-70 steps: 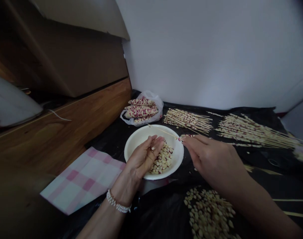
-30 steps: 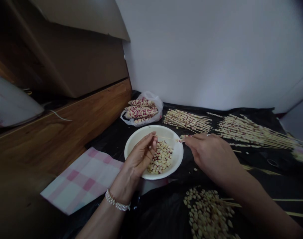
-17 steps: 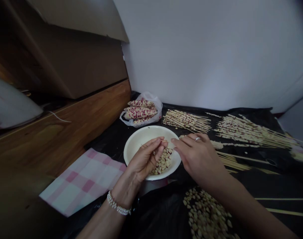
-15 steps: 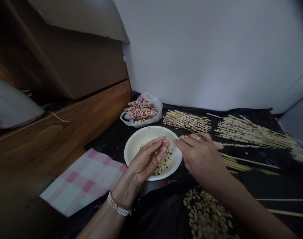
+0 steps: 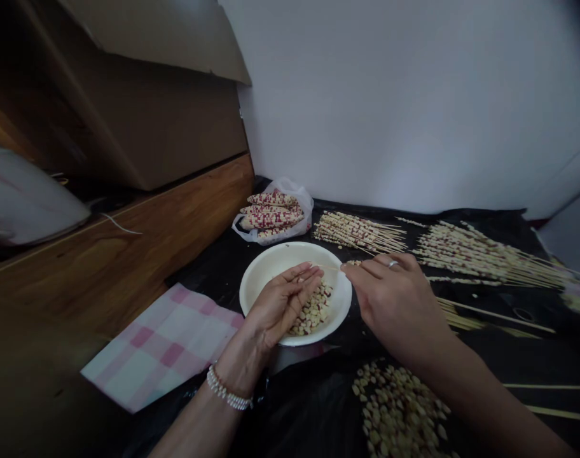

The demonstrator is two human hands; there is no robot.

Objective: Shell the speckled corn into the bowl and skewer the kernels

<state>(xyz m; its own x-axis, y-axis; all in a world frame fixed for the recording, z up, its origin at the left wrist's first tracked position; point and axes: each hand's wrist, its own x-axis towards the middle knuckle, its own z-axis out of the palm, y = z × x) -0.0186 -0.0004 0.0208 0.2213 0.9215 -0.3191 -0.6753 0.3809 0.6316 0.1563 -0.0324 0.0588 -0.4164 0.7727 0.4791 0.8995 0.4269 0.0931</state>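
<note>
A white bowl [image 5: 266,270] holds pale and red corn kernels [image 5: 313,308]. Over the bowl my left hand [image 5: 283,305] hovers with its fingertips pinched near the tip of a thin wooden skewer [image 5: 329,268]. My right hand [image 5: 397,299], with a ring on one finger, pinches that skewer at the bowl's right rim. The skewer's tip meets my left fingertips, and whether a kernel sits between them I cannot make out.
A plastic bag of red-and-white corn cobs [image 5: 272,215] lies behind the bowl. Two bundles of threaded skewers [image 5: 359,232] [image 5: 481,257] lie on the black sheet. Loose kernels [image 5: 395,407] are heaped in front. A pink checked cloth [image 5: 166,343] lies left, by a wooden board [image 5: 128,254].
My right hand drew closer to my left over the bowl, then pulled back a little to the right. The skewer's tip now meets my left fingertips. The left hand stayed over the kernels.
</note>
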